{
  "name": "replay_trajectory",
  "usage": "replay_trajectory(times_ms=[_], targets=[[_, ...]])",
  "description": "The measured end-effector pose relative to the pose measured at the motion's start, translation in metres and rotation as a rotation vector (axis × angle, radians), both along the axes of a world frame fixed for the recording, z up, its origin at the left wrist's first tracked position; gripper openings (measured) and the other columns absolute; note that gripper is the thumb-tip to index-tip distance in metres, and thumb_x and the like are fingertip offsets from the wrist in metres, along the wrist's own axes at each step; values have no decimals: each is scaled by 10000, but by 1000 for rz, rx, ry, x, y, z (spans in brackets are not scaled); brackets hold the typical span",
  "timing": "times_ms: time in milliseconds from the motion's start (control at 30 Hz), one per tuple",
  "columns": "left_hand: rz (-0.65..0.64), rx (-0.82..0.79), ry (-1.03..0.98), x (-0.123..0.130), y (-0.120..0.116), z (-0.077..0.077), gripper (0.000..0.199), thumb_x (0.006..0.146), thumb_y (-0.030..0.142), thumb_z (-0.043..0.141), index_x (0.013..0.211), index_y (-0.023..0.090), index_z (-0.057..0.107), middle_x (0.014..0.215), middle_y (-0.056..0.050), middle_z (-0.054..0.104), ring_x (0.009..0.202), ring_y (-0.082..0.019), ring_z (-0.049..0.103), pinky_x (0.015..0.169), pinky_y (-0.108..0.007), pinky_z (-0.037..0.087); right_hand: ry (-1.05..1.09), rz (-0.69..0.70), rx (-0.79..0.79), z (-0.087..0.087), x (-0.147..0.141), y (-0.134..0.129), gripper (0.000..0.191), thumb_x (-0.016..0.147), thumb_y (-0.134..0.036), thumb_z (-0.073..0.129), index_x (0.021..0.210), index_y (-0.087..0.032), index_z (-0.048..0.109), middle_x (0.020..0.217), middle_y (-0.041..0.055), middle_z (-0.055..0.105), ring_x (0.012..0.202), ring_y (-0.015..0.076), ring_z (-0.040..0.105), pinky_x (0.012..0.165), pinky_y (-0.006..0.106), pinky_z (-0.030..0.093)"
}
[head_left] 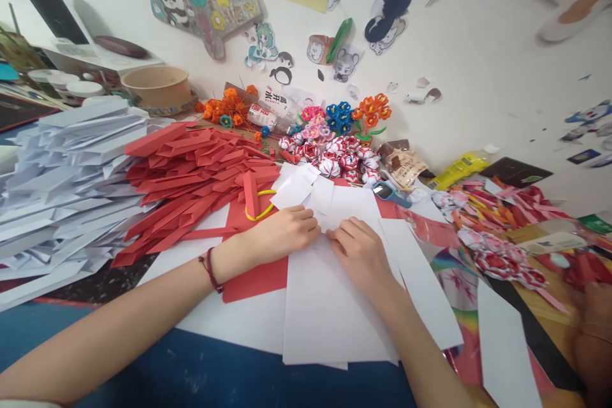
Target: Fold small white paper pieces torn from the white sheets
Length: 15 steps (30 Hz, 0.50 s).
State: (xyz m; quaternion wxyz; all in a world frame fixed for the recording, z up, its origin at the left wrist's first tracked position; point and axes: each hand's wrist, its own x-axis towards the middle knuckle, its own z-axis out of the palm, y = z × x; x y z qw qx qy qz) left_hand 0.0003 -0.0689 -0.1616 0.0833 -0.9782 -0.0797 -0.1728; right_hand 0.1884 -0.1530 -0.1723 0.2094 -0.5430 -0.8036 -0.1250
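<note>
My left hand wears a dark red braided cord at the wrist. Its fingers are curled and closed at the top of a stack of white paper sheets. Facing it, my right hand has its fingertips pinched together. Between them the fingers grip white paper, whose outline blends with the sheets below. Small white paper pieces lie just beyond my hands. A yellow loop and a folded red strip rest left of them, over red paper.
To the left are piles of folded white strips and red strips. Red-and-white paper flowers line the wall behind, near a blue device. Another person's hand shows at the right edge, near pink-and-red flowers.
</note>
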Motion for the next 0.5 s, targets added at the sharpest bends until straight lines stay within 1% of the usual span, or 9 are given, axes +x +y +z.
replay_trajectory(times_ms=[100,300,500], targets=[[-15,13,-1,1,-2,1,199,932,115,432,796,130,577,747,-62,585,729,-176,494,653,-320,349,-42,6,-5,2,-1,-1,255,890,-71,461,690,-166,588,673,34,521,689,169,463,623,313,337],[-21,6,20,2,-3,0,234,934,90,405,768,138,563,759,-66,583,711,-173,495,657,-330,367,-135,-1,72,5,-6,-3,368,927,-96,414,592,-182,540,607,26,481,607,160,411,579,324,283],[-26,64,29,4,-4,-2,242,904,32,419,736,139,556,745,-62,586,683,-163,501,658,-329,362,-177,-33,78,1,-8,-5,357,917,-64,410,611,-180,551,607,29,475,618,165,408,580,323,279]])
